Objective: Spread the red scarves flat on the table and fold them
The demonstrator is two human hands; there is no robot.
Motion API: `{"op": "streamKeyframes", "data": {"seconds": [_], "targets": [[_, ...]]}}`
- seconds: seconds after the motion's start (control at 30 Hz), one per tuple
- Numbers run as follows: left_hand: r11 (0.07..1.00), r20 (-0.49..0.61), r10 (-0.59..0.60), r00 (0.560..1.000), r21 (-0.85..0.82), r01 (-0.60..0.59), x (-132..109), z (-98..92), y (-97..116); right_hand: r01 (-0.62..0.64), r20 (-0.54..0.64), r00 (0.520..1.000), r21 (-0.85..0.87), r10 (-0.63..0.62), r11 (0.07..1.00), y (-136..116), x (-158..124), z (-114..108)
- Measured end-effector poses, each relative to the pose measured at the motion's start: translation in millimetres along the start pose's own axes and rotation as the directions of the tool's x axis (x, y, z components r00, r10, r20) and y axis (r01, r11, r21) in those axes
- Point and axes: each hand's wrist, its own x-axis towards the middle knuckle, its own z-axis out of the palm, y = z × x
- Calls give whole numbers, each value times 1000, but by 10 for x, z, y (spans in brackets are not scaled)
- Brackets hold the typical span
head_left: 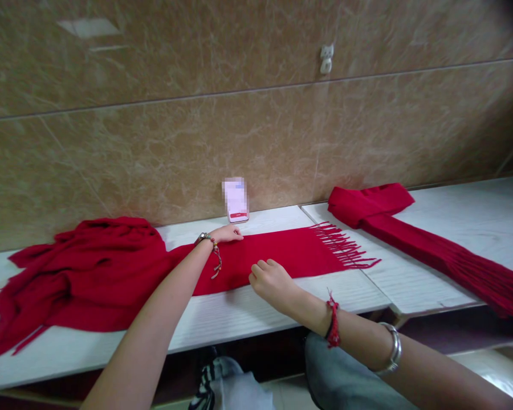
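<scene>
A red scarf [282,250] with a fringed end lies flat across the white table, and its other part is heaped in loose folds on the left. My left hand [227,233] is closed at the scarf's far edge, its fingertips partly hidden. At the near edge my right hand [273,285] is curled with its fingers pressed together on the cloth. Between the two hands the cloth lies smooth, its fringe [344,247] pointing right.
A second red scarf [427,247], folded into a narrow strip, lies to the right. A phone [236,200] leans upright against the tiled wall [154,154]. A small white hook [326,59] is fixed higher up. The table [222,319] has an open space beneath its front edge.
</scene>
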Motion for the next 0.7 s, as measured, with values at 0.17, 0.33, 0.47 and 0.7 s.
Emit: {"op": "streamKeyframes", "data": {"seconds": [0.17,0.33,0.47,0.7], "targets": [[992,-5,14,1000,-129,-14,5,5,25,-71,133,989,6,70,997,-72,-1,-42],[950,-62,50,997,-306,-67,-48,-41,93,-108,129,986,8,106,994,-8,-46,-76],[885,-124,77,989,-448,-125,-118,-152,188,-219,50,975,35,217,975,112,-96,-183],[743,-187,103,977,-639,-201,-7,-512,690,-428,-50,892,235,450,873,352,-232,-450]]}}
